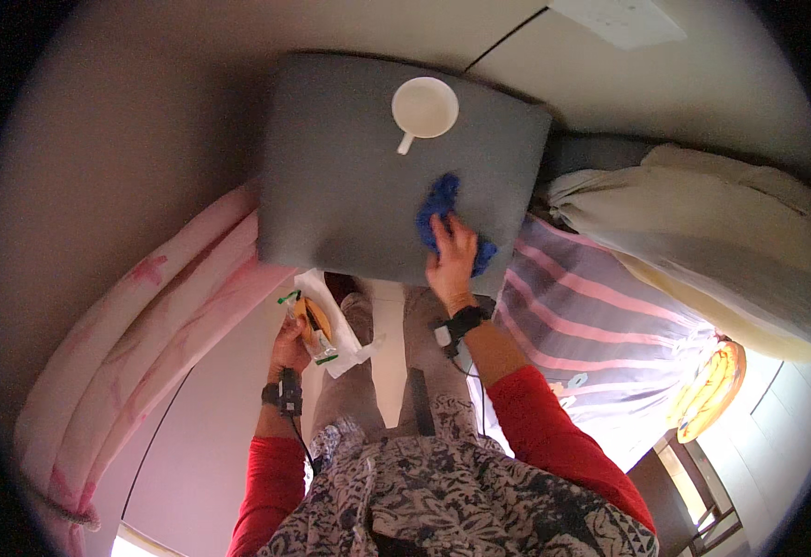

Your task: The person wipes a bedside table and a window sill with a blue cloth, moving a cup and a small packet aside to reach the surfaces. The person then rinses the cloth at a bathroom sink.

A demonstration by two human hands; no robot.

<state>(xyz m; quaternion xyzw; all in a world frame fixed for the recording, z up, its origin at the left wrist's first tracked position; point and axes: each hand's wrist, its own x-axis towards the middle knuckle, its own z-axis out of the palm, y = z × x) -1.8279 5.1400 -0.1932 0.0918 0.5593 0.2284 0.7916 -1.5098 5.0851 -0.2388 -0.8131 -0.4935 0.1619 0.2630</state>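
Note:
My right hand [453, 268] presses a crumpled blue cloth [437, 209] onto the grey tabletop [336, 181], near its right front part. A white mug [425, 108] stands towards the far edge, its handle pointing towards me. Below the near edge, off the table, my left hand [291, 344] holds a clear packet with green ends [320, 341]; something orange-brown shows inside it. A white sheet or tissue [339, 327] hangs against the packet, and the left fingers are partly hidden behind it.
Pink and white fabric [134, 299] drapes left of the table. To the right hang a striped grey and pink cloth [586, 299] and a bunched pale cloth [712, 230]. An orange item [712, 390] lies beyond the striped cloth. A wall [169, 104] rises behind the table.

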